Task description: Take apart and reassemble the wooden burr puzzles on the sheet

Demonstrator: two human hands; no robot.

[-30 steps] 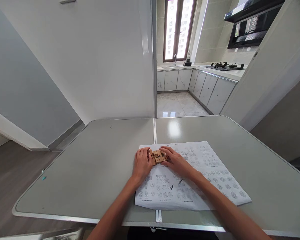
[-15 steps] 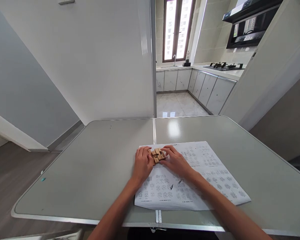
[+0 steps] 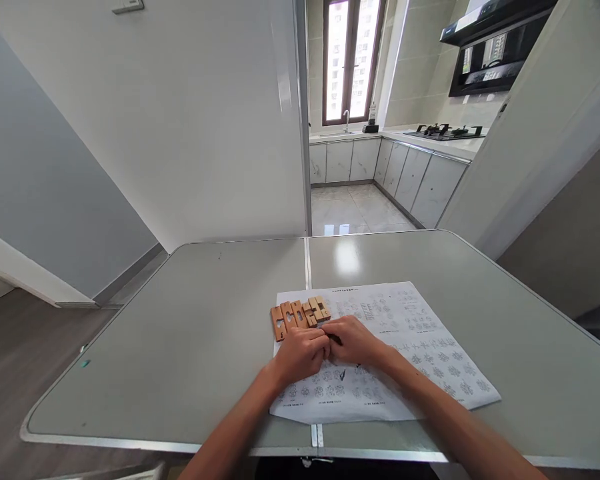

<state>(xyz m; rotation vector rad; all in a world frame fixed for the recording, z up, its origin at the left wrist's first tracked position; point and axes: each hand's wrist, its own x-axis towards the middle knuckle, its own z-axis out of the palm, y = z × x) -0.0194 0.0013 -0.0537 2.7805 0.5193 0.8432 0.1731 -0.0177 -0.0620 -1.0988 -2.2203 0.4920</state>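
Several notched wooden puzzle blocks lie in a row on a printed sheet of diagrams on the grey table. Just in front of the row, my left hand and my right hand meet with their fingers curled together. A small dark thing shows between the fingertips; I cannot make out what it is. Neither hand touches the blocks' tops, though the knuckles sit close under the row.
The table has a metal seam down its middle and a rounded metal rim. Beyond the far edge stand a white wall and a doorway into a kitchen with cabinets and a stove.
Both hands have drawn back toward me off the blocks and come together. The blocks, bunched between the hands before, now lie spread in a row.
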